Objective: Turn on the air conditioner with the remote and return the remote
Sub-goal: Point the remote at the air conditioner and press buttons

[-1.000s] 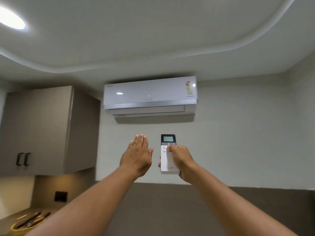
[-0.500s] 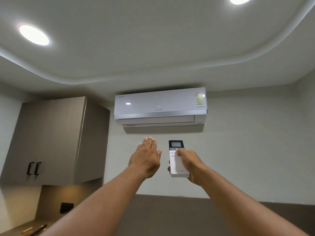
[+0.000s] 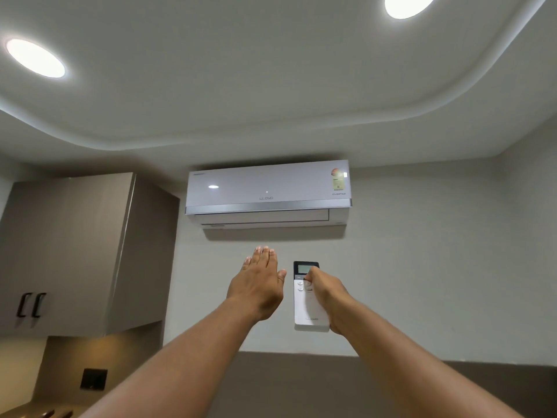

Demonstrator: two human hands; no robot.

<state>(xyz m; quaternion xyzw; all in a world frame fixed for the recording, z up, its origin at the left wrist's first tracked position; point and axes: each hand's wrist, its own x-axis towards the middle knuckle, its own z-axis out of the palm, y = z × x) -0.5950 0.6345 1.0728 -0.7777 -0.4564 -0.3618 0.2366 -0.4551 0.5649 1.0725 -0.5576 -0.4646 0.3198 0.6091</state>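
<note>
Right hand [image 3: 327,297] grips remote [image 3: 307,306], thumb on buttons; left hand [image 3: 259,285] flat, holding nothing.

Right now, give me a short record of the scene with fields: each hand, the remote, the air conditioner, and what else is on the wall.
left hand: empty, flat, fingers together, raised toward the unit
right hand: grips the remote, thumb on the buttons just under the screen
remote: white, dark screen end up, pointed at the unit
air conditioner: wall-mounted, flap looks closed
cabinet: left of the unit, doors shut
ceiling lights: two, on
</note>
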